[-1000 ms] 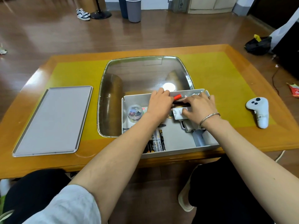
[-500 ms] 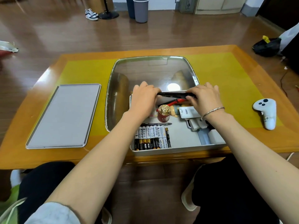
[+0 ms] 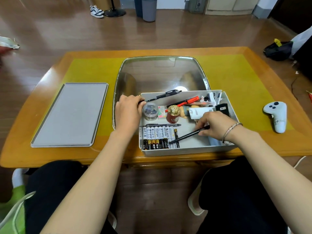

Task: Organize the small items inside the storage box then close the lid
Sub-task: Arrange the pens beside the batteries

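Open grey storage box (image 3: 185, 150) holds batteries (image 3: 158, 136), pens (image 3: 183, 103).

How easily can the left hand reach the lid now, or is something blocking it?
Probably yes, but not freely. The lid lies flat on the table to the left of the box, with nothing between. However, the left hand holds a black pen, which it should put down first.
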